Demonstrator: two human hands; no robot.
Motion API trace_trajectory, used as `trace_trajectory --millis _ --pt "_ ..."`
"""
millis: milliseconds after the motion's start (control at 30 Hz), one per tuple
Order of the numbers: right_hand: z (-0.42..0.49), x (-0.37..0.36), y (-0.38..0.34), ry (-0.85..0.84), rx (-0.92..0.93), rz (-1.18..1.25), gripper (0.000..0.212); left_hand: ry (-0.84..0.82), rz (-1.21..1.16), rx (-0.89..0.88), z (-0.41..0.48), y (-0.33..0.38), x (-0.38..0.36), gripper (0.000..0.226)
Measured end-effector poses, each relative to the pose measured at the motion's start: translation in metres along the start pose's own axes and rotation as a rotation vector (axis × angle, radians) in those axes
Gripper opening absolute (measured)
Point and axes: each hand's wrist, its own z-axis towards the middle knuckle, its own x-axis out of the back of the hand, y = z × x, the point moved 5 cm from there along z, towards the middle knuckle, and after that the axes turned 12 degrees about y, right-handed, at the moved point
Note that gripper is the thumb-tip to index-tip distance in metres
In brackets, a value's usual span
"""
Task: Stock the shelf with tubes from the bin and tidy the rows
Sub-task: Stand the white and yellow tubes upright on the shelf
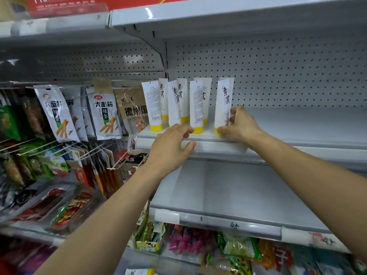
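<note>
Toward the right end of the shelf lip (214, 148), your right hand (241, 124) pinches the last tube (222, 104) low by its yellow cap (216, 133): set it upright, flush behind that lip, while your left hand (170, 146), loose and empty at the lip, guards the neighbouring tube (196, 108)

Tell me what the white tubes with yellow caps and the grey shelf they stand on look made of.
The white tubes with yellow caps look like soft matte plastic: flat crimped top ends, printed walls. The grey shelf is probably painted sheet metal: smooth, dull sheen, folded front edge.
</note>
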Motion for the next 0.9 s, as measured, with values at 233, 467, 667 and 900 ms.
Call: trace_trajectory --millis 233,467,667,900 --pt "-0.084 0.008 -0.024 0.234 0.376 -0.270 0.037 0.008 -0.067 -0.017 -0.038 -0.014 0.015 0.029" --pt "-0.161 -0.070 -0.013 -0.010 0.445 -0.385 0.034 -0.186 -0.078 0.109 -0.111 -0.076 0.023 0.032" --pt "-0.241 -0.174 0.047 -0.432 0.376 -0.459 0.023 -0.442 -0.151 0.486 -0.243 -0.177 0.000 0.028" --pt "-0.316 -0.302 0.146 -0.893 0.196 -0.466 0.016 -0.505 -0.375 1.107 -0.376 -0.257 -0.071 0.006"
